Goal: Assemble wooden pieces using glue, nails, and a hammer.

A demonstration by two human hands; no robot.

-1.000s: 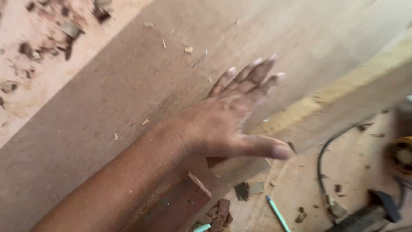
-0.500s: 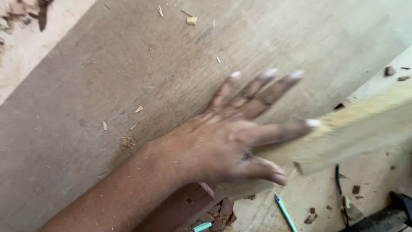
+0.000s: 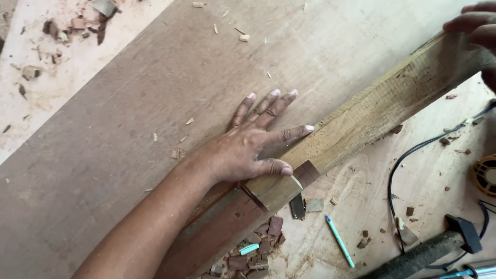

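While the left hand lies flat with fingers spread on the wide board, its thumb and forefinger press the near end of the pale beam. The beam runs along the board's right edge toward the upper right corner, where the right hand closes around its far end. A hammer and pencil lie below.

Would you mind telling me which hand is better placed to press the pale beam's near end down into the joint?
Probably the left hand: it lies flat beside the pale beam, thumb on its near end. The right hand grips the far end.
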